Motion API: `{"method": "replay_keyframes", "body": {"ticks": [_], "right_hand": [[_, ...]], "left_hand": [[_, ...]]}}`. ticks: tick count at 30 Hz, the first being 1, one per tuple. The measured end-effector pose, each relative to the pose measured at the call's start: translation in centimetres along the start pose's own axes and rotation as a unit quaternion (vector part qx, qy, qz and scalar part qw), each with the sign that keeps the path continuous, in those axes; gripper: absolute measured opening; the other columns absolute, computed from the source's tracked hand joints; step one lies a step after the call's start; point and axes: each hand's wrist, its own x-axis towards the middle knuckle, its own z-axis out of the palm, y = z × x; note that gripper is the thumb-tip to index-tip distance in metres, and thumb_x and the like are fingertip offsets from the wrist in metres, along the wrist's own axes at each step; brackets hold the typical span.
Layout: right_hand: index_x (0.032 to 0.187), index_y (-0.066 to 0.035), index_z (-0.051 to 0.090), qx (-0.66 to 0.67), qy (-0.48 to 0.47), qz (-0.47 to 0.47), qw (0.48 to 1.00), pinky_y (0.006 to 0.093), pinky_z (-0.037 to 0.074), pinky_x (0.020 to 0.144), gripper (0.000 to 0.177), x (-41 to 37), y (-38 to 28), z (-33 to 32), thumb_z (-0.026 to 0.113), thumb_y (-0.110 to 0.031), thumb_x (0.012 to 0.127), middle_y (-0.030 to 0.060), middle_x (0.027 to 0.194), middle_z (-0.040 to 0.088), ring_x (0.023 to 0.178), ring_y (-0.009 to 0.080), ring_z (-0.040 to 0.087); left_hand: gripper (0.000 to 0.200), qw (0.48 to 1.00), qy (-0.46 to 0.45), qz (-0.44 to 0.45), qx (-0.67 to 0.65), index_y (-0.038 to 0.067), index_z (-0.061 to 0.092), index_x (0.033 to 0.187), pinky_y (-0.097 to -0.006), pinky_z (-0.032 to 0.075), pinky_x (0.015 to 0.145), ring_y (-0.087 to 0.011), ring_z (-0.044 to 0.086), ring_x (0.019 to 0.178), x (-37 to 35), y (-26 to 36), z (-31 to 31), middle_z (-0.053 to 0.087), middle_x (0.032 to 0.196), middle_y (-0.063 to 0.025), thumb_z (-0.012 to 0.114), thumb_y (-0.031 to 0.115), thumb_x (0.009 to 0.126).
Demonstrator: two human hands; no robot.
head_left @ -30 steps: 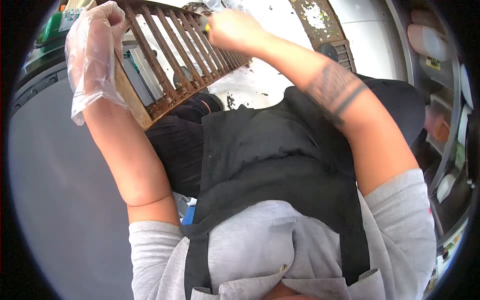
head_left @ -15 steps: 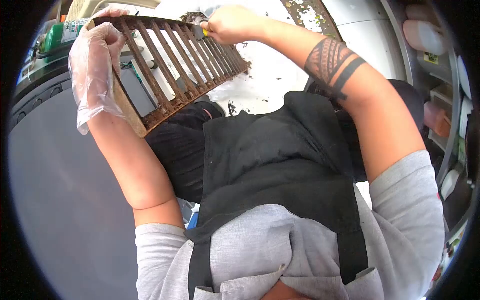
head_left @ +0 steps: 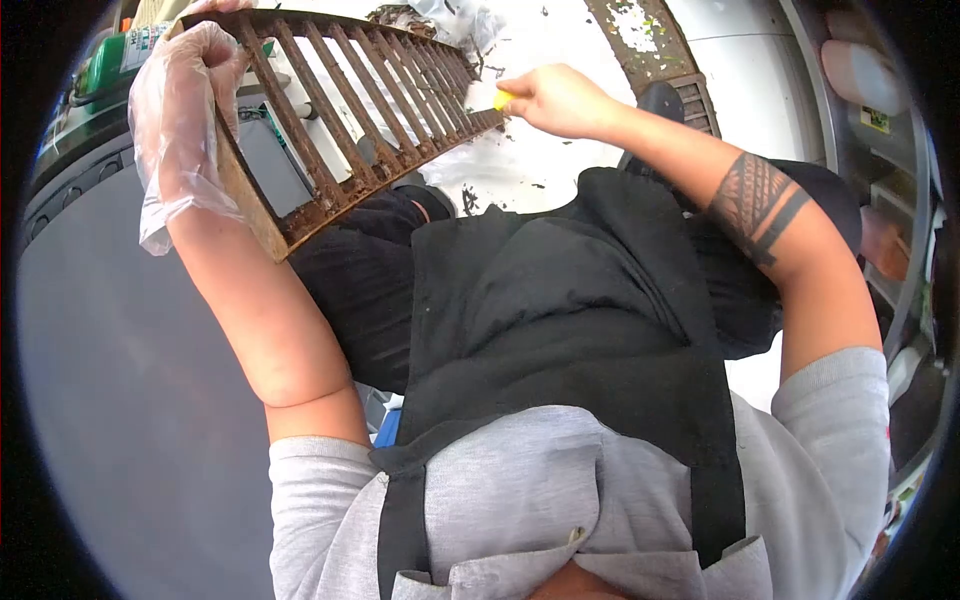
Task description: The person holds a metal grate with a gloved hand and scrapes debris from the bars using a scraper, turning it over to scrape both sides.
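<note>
Grey surface: broad and smooth, it fills our left side (head_left: 120,350).
Slatted rack: brown and crusted, it slants above our lap (head_left: 372,178), near end by our left forearm.
Left hand: in a clear plastic glove (head_left: 190,90), we grip the rack's upper near corner.
Right hand: bare, closed (head_left: 560,100) on the yellow tool (head_left: 503,99), beside the rack's far end; we cannot tell if tool and rack touch.
Dark flecks: scattered over white floor (head_left: 470,200).
</note>
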Motion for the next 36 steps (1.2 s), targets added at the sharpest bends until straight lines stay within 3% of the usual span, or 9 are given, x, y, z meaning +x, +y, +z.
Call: {"method": "replay_keyframes", "body": {"ticks": [1, 4, 6, 7, 10, 20, 30, 33, 36], "right_hand": [[0.133, -0.005, 0.068, 0.035, -0.031, 0.07, 0.996, 0.0401, 0.054, 0.093, 0.042, -0.6, -0.4, 0.1, 0.067, -0.024, 0.095, 0.0218, 0.112, 0.074, 0.101, 0.0347, 0.073], [0.13, -0.002, 0.068, 0.059, -0.019, 0.077, 0.995, 0.0387, 0.054, 0.095, 0.043, -2.0, -1.6, 0.8, 0.067, -0.027, 0.095, 0.0248, 0.114, 0.072, 0.104, 0.0324, 0.074], [0.128, -0.003, 0.07, 0.029, 0.014, 0.059, 0.998, 0.0401, 0.055, 0.093, 0.039, -1.6, -1.9, 1.6, 0.065, -0.025, 0.096, 0.0227, 0.111, 0.074, 0.102, 0.035, 0.073], [0.128, -0.006, 0.071, -0.017, 0.021, 0.073, 0.997, 0.0414, 0.055, 0.091, 0.038, -0.7, -2.2, 1.8, 0.064, -0.025, 0.095, 0.0204, 0.108, 0.075, 0.099, 0.0356, 0.073], [0.129, -0.012, 0.071, -0.118, 0.075, 0.056, 0.989, 0.0437, 0.056, 0.087, 0.038, 2.1, -2.1, 2.5, 0.064, -0.024, 0.094, 0.0152, 0.102, 0.074, 0.095, 0.0353, 0.072], [0.13, -0.022, 0.071, -0.161, 0.142, -0.13, 0.968, 0.0439, 0.055, 0.081, 0.04, 1.4, -4.6, -1.4, 0.068, -0.019, 0.09, 0.0081, 0.095, 0.068, 0.094, 0.0304, 0.069], [0.128, -0.016, 0.073, -0.149, 0.096, 0.045, 0.983, 0.0437, 0.055, 0.088, 0.04, 4.6, -2.7, 0.4, 0.065, -0.024, 0.09, 0.0134, 0.106, 0.074, 0.098, 0.0336, 0.071], [0.126, -0.016, 0.074, -0.167, 0.09, -0.03, 0.981, 0.0428, 0.055, 0.089, 0.039, 3.4, -6.5, -1.1, 0.067, -0.026, 0.089, 0.0147, 0.108, 0.075, 0.099, 0.0333, 0.071], [0.125, -0.016, 0.075, -0.093, 0.115, 0.006, 0.989, 0.0419, 0.056, 0.09, 0.039, 3.7, -5.3, -1.9, 0.069, -0.029, 0.089, 0.0141, 0.108, 0.076, 0.098, 0.0327, 0.072]], "left_hand": [[0.037, 1.0, 0.001, -0.001, -0.004, 0.002, 0.07, 0.11, -0.0162, 0.036, 0.045, -0.0043, 0.043, 0.048, 0.0, 0.0, -0.1, 0.074, 0.109, -0.0056, 0.05, -0.003, 0.079], [0.007, 1.0, 0.003, -0.022, -0.014, 0.004, 0.065, 0.069, -0.027, 0.037, 0.059, -0.0098, 0.046, 0.054, -0.1, 0.4, 0.4, 0.053, 0.06, -0.0012, 0.061, 0.007, 0.075], [0.027, 0.961, 0.047, -0.021, -0.273, 0.001, 0.07, 0.104, -0.0156, 0.039, 0.048, -0.006, 0.045, 0.048, -0.4, 1.1, 1.9, 0.074, 0.105, -0.0072, 0.052, 0.0, 0.083], [0.015, 0.966, 0.063, -0.05, -0.247, 0.003, 0.069, 0.09, -0.0186, 0.036, 0.048, -0.0067, 0.045, 0.046, -0.4, 1.1, 1.5, 0.071, 0.087, -0.0058, 0.055, 0.002, 0.085], [0.031, 0.962, 0.029, 0.01, -0.27, -0.002, 0.064, 0.094, -0.0247, 0.032, 0.043, -0.0139, 0.045, 0.05, -2.0, 3.6, 2.2, 0.06, 0.076, -0.0083, 0.045, -0.006, 0.07], [0.03, 0.949, 0.068, 0.007, -0.308, -0.003, 0.064, 0.094, -0.0252, 0.029, 0.04, -0.0122, 0.042, 0.047, -1.9, 3.2, 2.6, 0.059, 0.076, -0.0078, 0.046, -0.006, 0.069], [0.03, 0.946, 0.073, 0.025, -0.316, -0.003, 0.063, 0.094, -0.0247, 0.029, 0.041, -0.0119, 0.042, 0.047, -2.7, 3.8, 2.7, 0.059, 0.078, -0.0081, 0.046, -0.006, 0.07], [0.03, 0.947, 0.072, 0.029, -0.313, -0.003, 0.063, 0.094, -0.0245, 0.029, 0.041, -0.0118, 0.042, 0.047, -2.3, 4.1, 2.9, 0.06, 0.078, -0.0082, 0.046, -0.006, 0.07], [0.03, 0.945, 0.073, 0.03, -0.316, -0.003, 0.063, 0.094, -0.0244, 0.029, 0.041, -0.0117, 0.042, 0.047, -2.4, 3.9, 2.8, 0.06, 0.079, -0.0083, 0.046, -0.006, 0.07]]}}
